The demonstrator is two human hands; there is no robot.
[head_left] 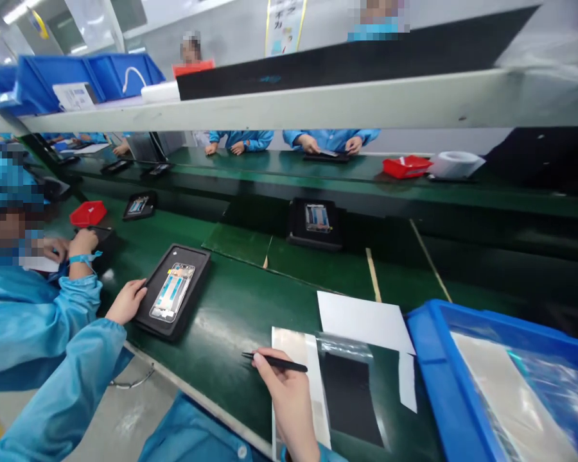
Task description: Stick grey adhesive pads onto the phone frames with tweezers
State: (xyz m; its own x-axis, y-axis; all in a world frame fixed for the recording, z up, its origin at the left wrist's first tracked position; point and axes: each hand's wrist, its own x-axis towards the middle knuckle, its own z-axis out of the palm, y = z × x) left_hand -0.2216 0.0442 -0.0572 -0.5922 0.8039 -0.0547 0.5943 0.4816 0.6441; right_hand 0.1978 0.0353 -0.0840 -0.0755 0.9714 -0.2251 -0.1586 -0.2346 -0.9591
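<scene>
My left hand (127, 301) grips the near left edge of a black tray (198, 264), thumb on the rim. In the tray lies a phone frame (174, 292) with light-blue strips and a small yellow tab. My right hand (289, 391) holds black tweezers (289, 365) between thumb and fingers, tips pointing left toward the tray but apart from it. Under and beside that hand lie a whitish sheet (289, 338) and a clear plastic bag (349, 391) with a dark piece in it. Whether the tweezer tips hold anything is too small to tell.
A blue bin (424, 359) with film sheets stands at the right, near white paper (366, 317). Farther back, another black tray (296, 236) holds a phone frame. A co-worker's arm (84, 289) is close on my left. A shelf beam (289, 109) crosses above.
</scene>
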